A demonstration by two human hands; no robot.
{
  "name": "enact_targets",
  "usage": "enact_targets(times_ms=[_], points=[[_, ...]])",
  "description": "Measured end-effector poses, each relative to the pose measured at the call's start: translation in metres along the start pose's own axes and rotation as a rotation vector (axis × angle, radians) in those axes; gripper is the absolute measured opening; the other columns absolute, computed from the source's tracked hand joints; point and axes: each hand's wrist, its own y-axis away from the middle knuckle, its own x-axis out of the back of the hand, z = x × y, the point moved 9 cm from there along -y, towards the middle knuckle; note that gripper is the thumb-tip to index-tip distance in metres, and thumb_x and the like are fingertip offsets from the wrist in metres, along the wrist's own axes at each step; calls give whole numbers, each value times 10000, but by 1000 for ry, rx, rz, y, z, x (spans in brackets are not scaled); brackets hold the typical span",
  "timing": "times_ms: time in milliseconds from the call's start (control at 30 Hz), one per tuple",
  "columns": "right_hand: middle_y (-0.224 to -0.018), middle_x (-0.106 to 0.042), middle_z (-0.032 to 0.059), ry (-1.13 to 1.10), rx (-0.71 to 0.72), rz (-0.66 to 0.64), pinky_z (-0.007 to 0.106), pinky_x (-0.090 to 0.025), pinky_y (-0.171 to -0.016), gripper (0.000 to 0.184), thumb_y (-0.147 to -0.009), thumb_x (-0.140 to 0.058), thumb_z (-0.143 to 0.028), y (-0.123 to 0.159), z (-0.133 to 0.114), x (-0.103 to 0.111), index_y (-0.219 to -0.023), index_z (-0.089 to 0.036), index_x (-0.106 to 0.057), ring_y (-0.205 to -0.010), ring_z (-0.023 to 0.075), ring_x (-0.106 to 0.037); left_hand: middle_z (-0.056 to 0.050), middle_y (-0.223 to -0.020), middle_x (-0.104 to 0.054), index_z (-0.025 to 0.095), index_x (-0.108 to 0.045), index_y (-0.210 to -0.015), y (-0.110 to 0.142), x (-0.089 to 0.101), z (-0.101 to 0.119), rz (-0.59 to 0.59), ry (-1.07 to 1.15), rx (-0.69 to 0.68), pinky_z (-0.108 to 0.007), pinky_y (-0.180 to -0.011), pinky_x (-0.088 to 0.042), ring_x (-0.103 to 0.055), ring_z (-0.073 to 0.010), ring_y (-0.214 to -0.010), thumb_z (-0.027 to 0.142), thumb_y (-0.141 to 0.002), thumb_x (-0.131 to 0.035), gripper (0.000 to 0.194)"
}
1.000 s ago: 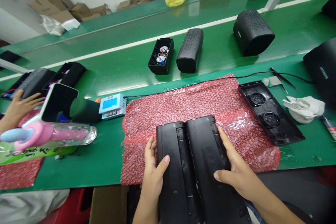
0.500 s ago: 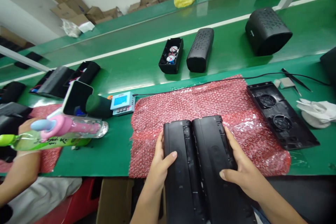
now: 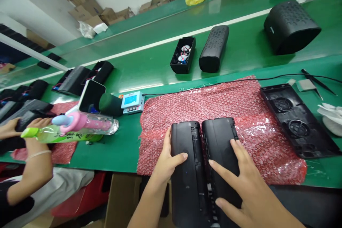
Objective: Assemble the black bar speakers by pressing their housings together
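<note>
Two long black plastic speaker casing halves lie side by side, the left half (image 3: 185, 178) and the right half (image 3: 220, 146), running from the bubble wrap (image 3: 171, 114) toward me over the bench's front edge. My left hand (image 3: 171, 160) is closed around the left half's outer side, thumb on top. Spread fingers of my right hand (image 3: 240, 181) lie over the right half, and its thumb and forefinger stretch toward the seam. Whether the halves are joined underneath is hidden. Beyond my right hand sits a black panel with two round grilles (image 3: 298, 128).
A blue-screened device (image 3: 133, 102) with a cable stands left of the wrap. Bottles (image 3: 88, 123) and a phone (image 3: 92, 96) are further left, near a co-worker's arm (image 3: 40, 164). Tweezers (image 3: 319, 82) lie right. Speakers (image 3: 213, 50) stand on the green bench (image 3: 149, 58).
My right hand has loosened from the right half's outer edge and spread its fingers over the top. My left hand keeps its hold. The view has shifted, and the co-worker's arms have moved.
</note>
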Motion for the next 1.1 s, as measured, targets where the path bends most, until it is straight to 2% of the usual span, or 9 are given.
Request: enact_targets(times_ms=[200, 300, 433, 567, 667, 767, 933, 1000, 1100], points=[[-1514, 55, 109, -154, -171, -43, 604, -426, -898, 690, -751, -561, -342, 34, 47, 7, -1385, -320, -290, -1364, 424, -123, -102, -1452, -286, 227, -127, -1430, 0, -1, 3, 19, -48, -19, -355, -1065, -311, -372, -279, -1275, 284, -635, -753, 1013], [-1517, -8, 76, -233, -323, -56, 614, -297, -1011, 709, -811, -512, -414, 53, 73, 3, -1427, -311, -176, -1385, 370, -99, -89, -1481, -240, 211, -99, -1441, 1, -4, 5, 1, -84, -35, -308, -1062, -313, -341, -249, -1299, 296, -676, -728, 994], [-1506, -114, 35, -300, -473, 5, 596, -132, -1087, 781, -814, -512, -472, 70, 99, -1, -1445, -321, -77, -1385, 325, -141, -71, -1514, -163, 198, -42, -1454, 6, -5, 6, -26, -151, -47, -260, -1078, -272, -268, -212, -1344, 318, -725, -697, 988], [-1500, -154, 6, -368, -499, 50, 540, -78, -1120, 805, -794, -544, -476, 75, 109, -1, -1444, -323, -95, -1378, 310, -173, -28, -1531, -91, 251, 11, -1458, 18, -7, 6, -94, -215, -66, -272, -1117, -181, -166, -202, -1381, 315, -737, -696, 1012], [-1508, -129, 0, -467, -562, 43, 543, -69, -1120, 849, -777, -558, -487, 77, 117, -3, -1446, -329, -59, -1381, 326, -149, -26, -1535, -69, 261, 37, -1457, 27, -9, 5, -109, -204, -71, -285, -1120, -176, -133, -214, -1389, 320, -743, -690, 1021], [-1510, -120, 9, -579, -642, 35, 558, -105, -1113, 915, -738, -582, -511, 82, 127, -8, -1447, -334, -31, -1377, 355, -145, -41, -1530, -103, 254, 14, -1461, 30, -11, 5, -85, -152, -67, -309, -1114, -206, -174, -238, -1379, 310, -738, -691, 1011], [-1497, -187, 34, -643, -671, 27, 469, -195, -1120, 975, -685, -644, -475, 85, 138, -13, -1452, -327, -61, -1367, 352, -200, -64, -1508, -197, 231, -7, -1463, 28, -11, 6, -47, -152, -74, -316, -1098, -254, -224, -245, -1364, 310, -730, -699, 1010], [-1496, -195, 44, -676, -677, 24, 481, -225, -1105, 978, -690, -637, -482, 84, 138, -14, -1453, -316, -48, -1360, 352, -220, -67, -1508, -196, 224, -15, -1464, 31, -8, 4, -34, -200, -81, -323, -1109, -230, -204, -247, -1370, 329, -731, -695, 1006], [-1500, -185, 31, -696, -688, 49, 511, -166, -1110, 942, -712, -607, -518, 84, 136, -16, -1449, -312, -58, -1370, 342, -200, -40, -1526, -126, 237, -46, -1466, 40, 0, -2, 14, -334, -92, -342, -1138, -129, -132, -239, -1388, 357, -778, -641, 917]])
